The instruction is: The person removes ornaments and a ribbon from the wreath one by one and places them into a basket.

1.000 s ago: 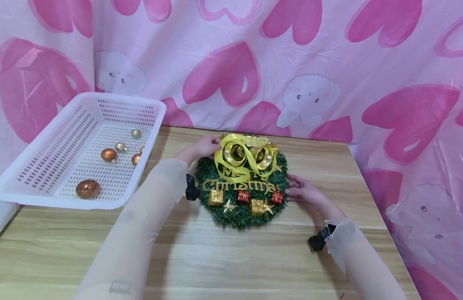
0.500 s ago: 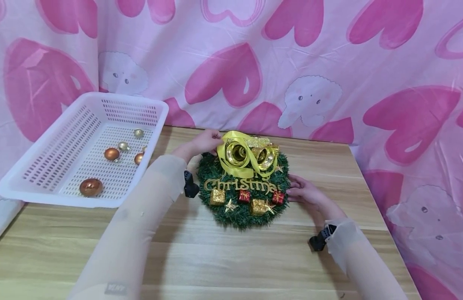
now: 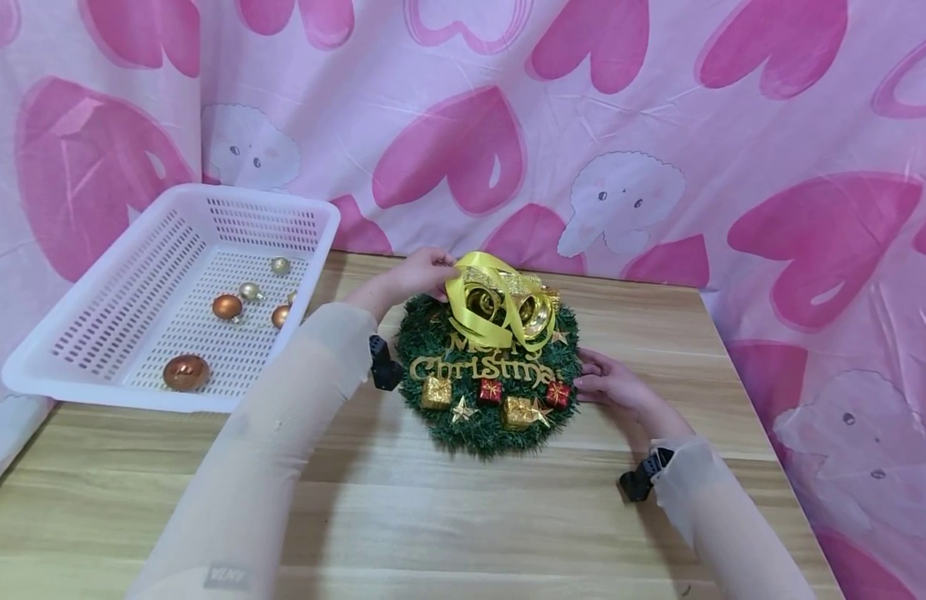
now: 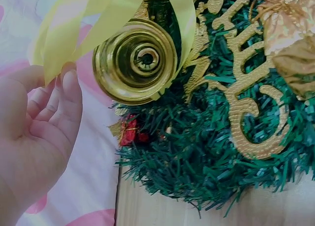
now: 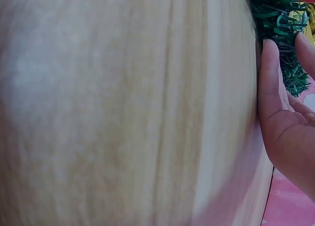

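Wreath (image 3: 488, 375) lay flat on the wooden table (image 3: 432, 517), toward the far edge, near the pink heart curtain (image 3: 658, 125). Left hand (image 3: 417, 273) was at the wreath's upper left, fingers pinching the yellow ribbon (image 3: 487, 310) looped over the gold bells (image 4: 135, 61). Right hand (image 3: 608, 382) rested against the wreath's right rim, fingers straight, touching the green needles, gripping nothing. Open tabletop lay in front of the wreath and to its right. White perforated basket (image 3: 80, 333) sat to the left, overhanging the table's left edge, holding copper and gold baubles (image 3: 185, 372). Basket stood apart from the wreath; the left forearm crossed between them.
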Demonstrator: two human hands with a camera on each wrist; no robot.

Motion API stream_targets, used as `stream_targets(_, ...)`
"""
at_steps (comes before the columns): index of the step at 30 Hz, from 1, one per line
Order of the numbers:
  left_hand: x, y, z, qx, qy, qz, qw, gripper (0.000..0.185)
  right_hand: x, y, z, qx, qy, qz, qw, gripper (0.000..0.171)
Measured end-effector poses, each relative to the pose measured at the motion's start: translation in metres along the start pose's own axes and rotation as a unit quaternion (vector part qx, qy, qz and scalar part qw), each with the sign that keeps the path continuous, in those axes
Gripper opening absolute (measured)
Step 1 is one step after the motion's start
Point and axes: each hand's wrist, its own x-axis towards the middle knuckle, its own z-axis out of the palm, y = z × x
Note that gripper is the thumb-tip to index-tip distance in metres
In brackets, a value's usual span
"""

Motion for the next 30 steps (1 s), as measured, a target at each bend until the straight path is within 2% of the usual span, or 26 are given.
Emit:
stream_targets(4, 0.002, -0.001, 0.003, -0.006, -0.013, -0.003, 0.9999, 0.023, 0.001, -0.001, 0.0, 0.0, 0.002, 0.001, 1.0, 0.081)
stream_targets(8, 0.004, 0.003, 0.004, -0.01, -0.007, 0.005, 0.9999, 0.022, 0.002, 0.0, 0.0, 0.0, 0.004, 0.001, 1.0, 0.081)
stream_targets(16, 0.0, 0.014, 0.001, -0.071, 0.002, -0.002, 0.9975, 0.024, 0.0, 0.0, -0.001, 0.007, 0.003, 0.003, 1.0, 0.082)
stream_targets(25, -0.007, 0.016, -0.017, -0.095, 0.015, -0.006, 0.9954, 0.021, 0.0, 0.001, 0.0, 0.004, -0.002, 0.0, 1.0, 0.081)
stream_targets(30, -0.012, 0.015, -0.029, -0.13, 0.035, -0.001, 0.9909, 0.017, -0.001, -0.001, 0.0, 0.003, -0.006, -0.001, 1.0, 0.081)
